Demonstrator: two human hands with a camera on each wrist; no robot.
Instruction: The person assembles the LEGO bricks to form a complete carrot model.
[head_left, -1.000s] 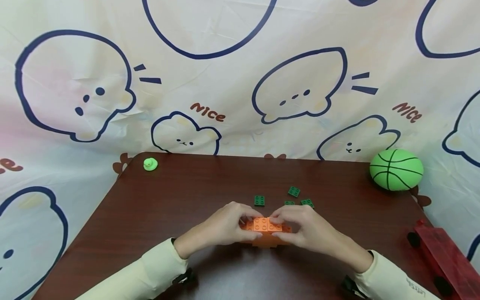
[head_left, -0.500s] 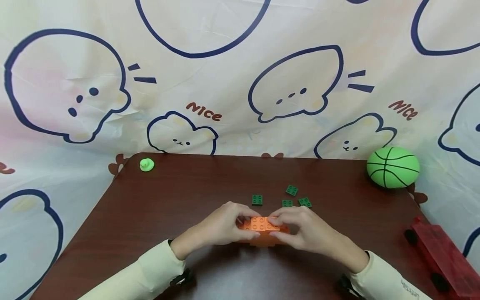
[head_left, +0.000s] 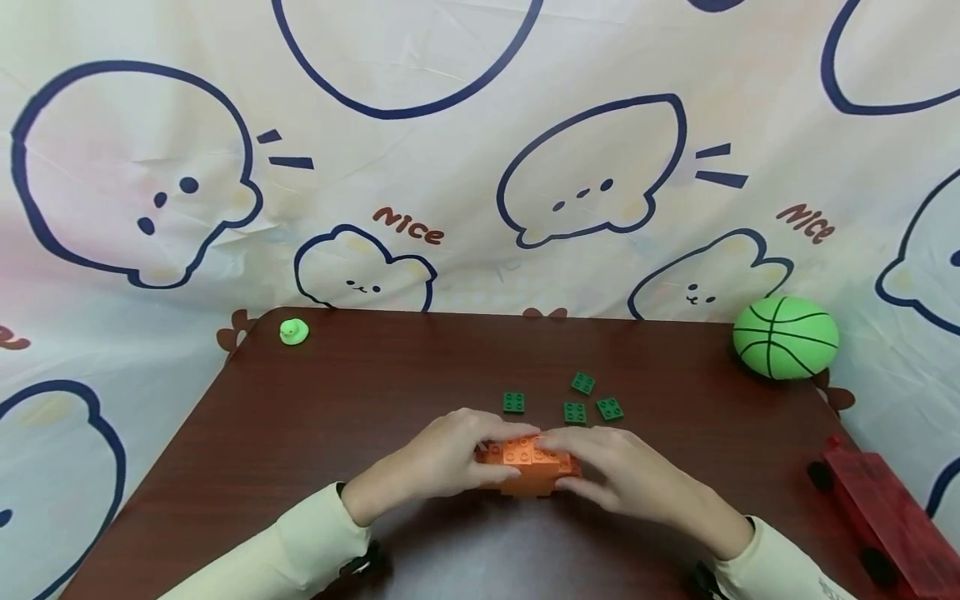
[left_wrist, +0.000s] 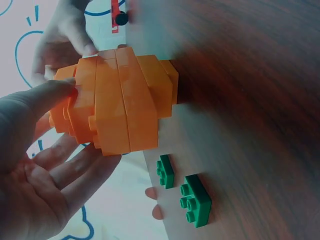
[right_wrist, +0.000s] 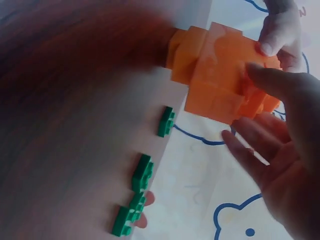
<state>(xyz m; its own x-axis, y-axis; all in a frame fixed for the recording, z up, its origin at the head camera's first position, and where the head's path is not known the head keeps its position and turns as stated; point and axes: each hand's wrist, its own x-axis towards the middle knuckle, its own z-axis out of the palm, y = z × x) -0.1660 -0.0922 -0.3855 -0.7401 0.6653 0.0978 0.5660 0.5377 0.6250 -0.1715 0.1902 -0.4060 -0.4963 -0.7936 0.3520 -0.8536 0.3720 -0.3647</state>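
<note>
A stepped stack of orange toy building bricks (head_left: 528,477) stands on the table between both hands, studs upward. My left hand (head_left: 444,454) grips its left side, thumb along the front and fingers reaching over the back. On the other side my right hand (head_left: 630,467) holds it with the thumb low at the front right and the fingers over the top. In the left wrist view the thumb presses the upper layers of the orange stack (left_wrist: 125,100). The right wrist view has the other thumb against the orange stack (right_wrist: 212,70), with fingertips at its back edge.
Several green bricks (head_left: 575,412) lie loose just behind the hands. A green ball (head_left: 785,337) sits at the back right corner, and a small green duck (head_left: 293,332) at the back left. A red toy vehicle (head_left: 896,517) stands along the right edge.
My right hand has shifted slightly right, its thumb sliding outward along the front and its fingers spreading over the top. The left fingers reach further across the top. The stack stays in place.
</note>
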